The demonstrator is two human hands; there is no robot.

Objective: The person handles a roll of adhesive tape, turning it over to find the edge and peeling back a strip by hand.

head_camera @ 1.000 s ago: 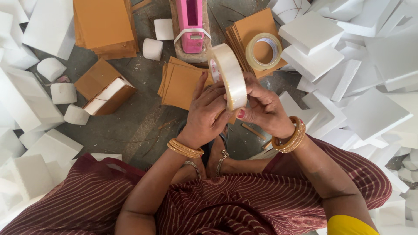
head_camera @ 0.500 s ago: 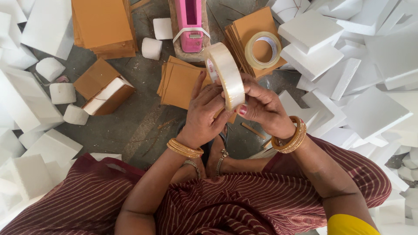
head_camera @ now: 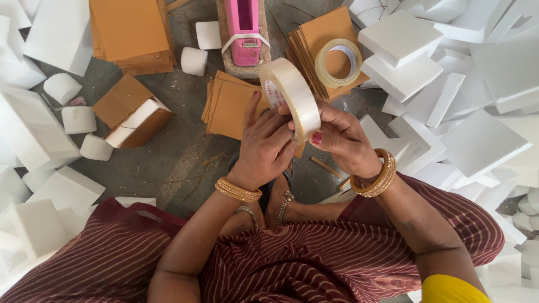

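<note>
A pink plastic tape dispenser [head_camera: 245, 25] sits at the top of the grey concrete floor [head_camera: 168, 163], with a second roll of clear tape [head_camera: 339, 63] lying on a stack of brown cardboard sheets [head_camera: 320, 39] to its right. White foam blocks [head_camera: 401, 39] pile up on both sides, and an open brown cardboard box with a white foam insert [head_camera: 135, 115] lies at the left, near small white foam cylinders [head_camera: 194, 60].

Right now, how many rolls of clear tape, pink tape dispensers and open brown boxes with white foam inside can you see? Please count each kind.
Rolls of clear tape: 2, one held in both hands, one lying on brown cards
Pink tape dispensers: 1
Open brown boxes with white foam inside: 1
Total: 4
</note>
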